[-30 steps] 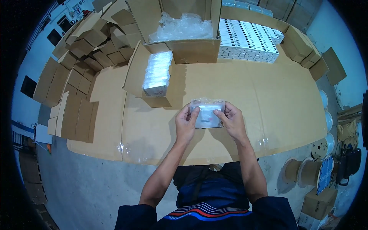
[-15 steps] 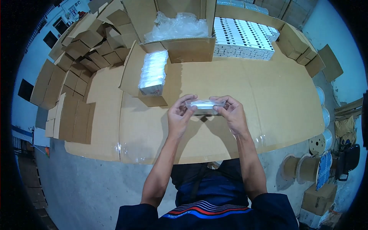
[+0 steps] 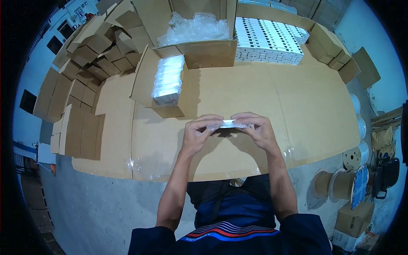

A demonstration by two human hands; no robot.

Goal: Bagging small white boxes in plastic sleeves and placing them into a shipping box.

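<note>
both hands pinch a flat clear packet above the cardboard table

where the table (image 3: 297, 110) is covered in cardboard sheets, a stack (image 3: 168, 80) of clear-wrapped white packets sits on an opened flap (image 3: 142, 78), up and to the left of the hands. behind the stack stands an open carton (image 3: 208, 51) with crumpled clear plastic (image 3: 193, 27) inside. just right of the carton lies a block of small white boxes (image 3: 267, 40) packed in rows. folded brown boxes (image 3: 85, 55) pile up along the left side of the table, and more brown boxes (image 3: 329, 46) stand at the far right corner. beside the table on the right, on the floor, are spools (image 3: 338, 185) and a further carton (image 3: 355, 219). nothing lies between the hands and the stack; the cardboard under the hands is bare.

the left hand (image 3: 197, 134) and the right hand (image 3: 257, 129) are raised side by side over the near middle of the table, forearms coming up from the lower edge. the packet (image 3: 227, 124), thin and seen nearly edge-on, spans the gap between them. the left fingers (image 3: 210, 123) are closed on its left end, thumb beneath, and the right fingers (image 3: 246, 121) are closed on its right end. both wrists bend inward, knuckles toward the far side of the table. the packet looks held clear of the table, casting a shadow on the cardboard below.
</note>
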